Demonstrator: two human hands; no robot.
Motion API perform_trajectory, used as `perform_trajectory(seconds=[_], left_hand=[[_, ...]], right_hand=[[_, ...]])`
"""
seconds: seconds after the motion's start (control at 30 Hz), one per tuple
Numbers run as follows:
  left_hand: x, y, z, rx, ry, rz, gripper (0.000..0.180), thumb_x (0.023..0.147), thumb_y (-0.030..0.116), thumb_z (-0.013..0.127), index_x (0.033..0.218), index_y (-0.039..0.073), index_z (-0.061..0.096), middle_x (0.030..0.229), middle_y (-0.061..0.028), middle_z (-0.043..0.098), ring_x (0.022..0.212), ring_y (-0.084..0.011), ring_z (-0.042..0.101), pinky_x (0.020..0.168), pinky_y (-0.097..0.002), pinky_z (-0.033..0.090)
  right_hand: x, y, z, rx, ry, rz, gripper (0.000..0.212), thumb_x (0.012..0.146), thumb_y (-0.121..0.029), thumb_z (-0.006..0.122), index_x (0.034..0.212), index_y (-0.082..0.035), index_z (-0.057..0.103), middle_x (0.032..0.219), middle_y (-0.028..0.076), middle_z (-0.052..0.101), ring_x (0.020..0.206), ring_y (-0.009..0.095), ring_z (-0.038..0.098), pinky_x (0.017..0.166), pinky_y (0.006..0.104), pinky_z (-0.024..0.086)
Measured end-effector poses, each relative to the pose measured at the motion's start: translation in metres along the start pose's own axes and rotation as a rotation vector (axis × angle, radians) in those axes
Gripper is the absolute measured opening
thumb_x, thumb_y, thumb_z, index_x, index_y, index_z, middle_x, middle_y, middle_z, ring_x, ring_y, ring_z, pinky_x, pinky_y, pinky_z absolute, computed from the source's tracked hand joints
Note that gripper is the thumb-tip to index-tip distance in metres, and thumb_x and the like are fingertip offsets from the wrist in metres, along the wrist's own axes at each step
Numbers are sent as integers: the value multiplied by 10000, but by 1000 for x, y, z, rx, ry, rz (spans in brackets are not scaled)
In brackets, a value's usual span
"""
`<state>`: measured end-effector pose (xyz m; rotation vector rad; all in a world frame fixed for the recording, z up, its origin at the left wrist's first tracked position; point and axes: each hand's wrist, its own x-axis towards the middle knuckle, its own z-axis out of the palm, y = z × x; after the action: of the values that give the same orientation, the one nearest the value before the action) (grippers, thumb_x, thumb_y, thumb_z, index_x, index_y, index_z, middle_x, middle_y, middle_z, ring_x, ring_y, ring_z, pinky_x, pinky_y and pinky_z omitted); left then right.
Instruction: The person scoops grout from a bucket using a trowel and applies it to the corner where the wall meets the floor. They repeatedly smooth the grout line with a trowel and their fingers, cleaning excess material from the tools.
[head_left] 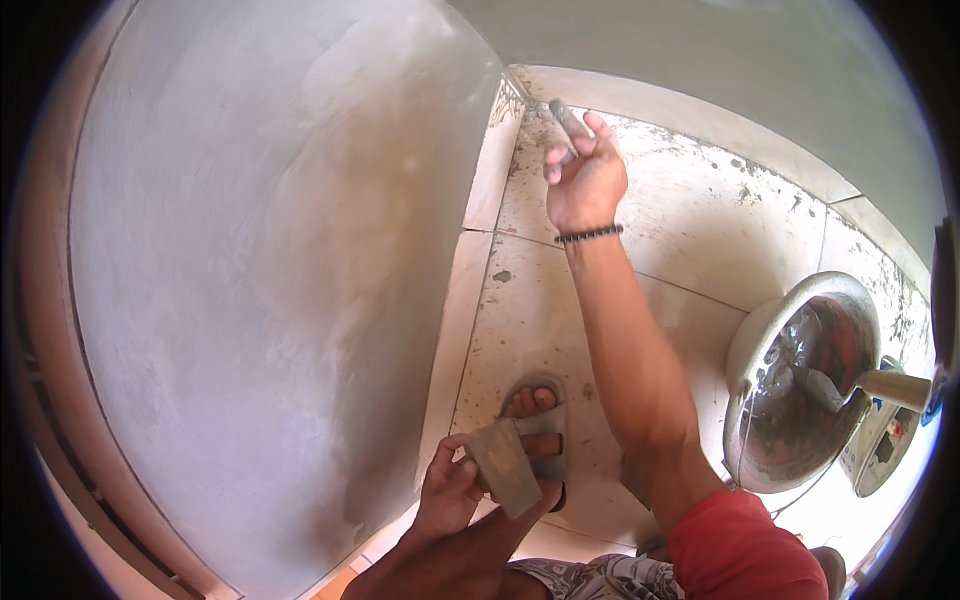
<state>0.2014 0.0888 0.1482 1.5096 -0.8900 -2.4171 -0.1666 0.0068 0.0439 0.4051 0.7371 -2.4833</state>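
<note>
My left hand (447, 492) is low in the head view, its fingers closed on the edge of a flat, four-sided grey-brown plate (506, 468). The plate is tilted above my sandalled foot (531, 403). My right hand (590, 185) is stretched far forward near the corner where the walls meet. Its fingers are curled about a narrow, grey-coated tool (564, 120), whose exact kind I cannot make out. A dark beaded bracelet (588, 235) circles the right wrist. To the left rises a wall (270, 250) covered in smooth grey plaster, with darker, damp-looking patches.
A bucket (738, 400) with wet grey mix stands at the right. A trowel with a wooden handle (895, 389) rests across its rim. Beside it lies a round lid-like thing (886, 450). Grey spatters mark the tiled floor (690, 200). Tile skirting (690, 115) runs along the far wall (720, 50).
</note>
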Motion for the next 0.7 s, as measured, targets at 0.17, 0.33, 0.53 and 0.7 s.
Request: perform_trajectory(seconds=[0.17, 0.33, 0.53, 0.7], left_hand=[[4, 7, 19, -29, 28, 17, 397, 973, 171, 529, 1307, 72, 337, 1235, -160, 531, 1102, -266, 576, 880, -434, 520], [10, 31, 47, -53, -65, 45, 442, 979, 220, 519, 1345, 54, 337, 1294, -193, 507, 1127, -294, 572, 886, -414, 531], [11, 66, 77, -145, -357, 45, 510, 960, 233, 535, 1378, 15, 340, 1275, -223, 520, 1124, -314, 576, 880, -433, 538], [2, 73, 87, -210, -443, 115, 533, 947, 228, 543, 1395, 14, 350, 1243, -178, 544, 1089, -280, 586, 838, -430, 539]], right_hand=[[-60, -19, -22, 115, -41, 85, 538, 802, -27, 403, 1337, 4, 348, 1289, 280, 531, 700, 239, 650, 444, 265, 456], [-135, -42, -35, 59, -269, 143, 810, 781, -59, 426, 1511, -45, 75, 1345, 240, 510, 1141, 355, 561, 805, 378, 518], [-189, -67, -40, -41, -528, 78, 992, 692, -103, 493, 1525, -49, -42, 1369, 233, 509, 1382, 409, 320, 1123, 504, 241], [-216, -78, -42, -412, -755, -68, 1012, 650, 31, 405, 1524, -67, -95, 1469, 295, 337, 1405, 410, 277, 1148, 493, 167]])
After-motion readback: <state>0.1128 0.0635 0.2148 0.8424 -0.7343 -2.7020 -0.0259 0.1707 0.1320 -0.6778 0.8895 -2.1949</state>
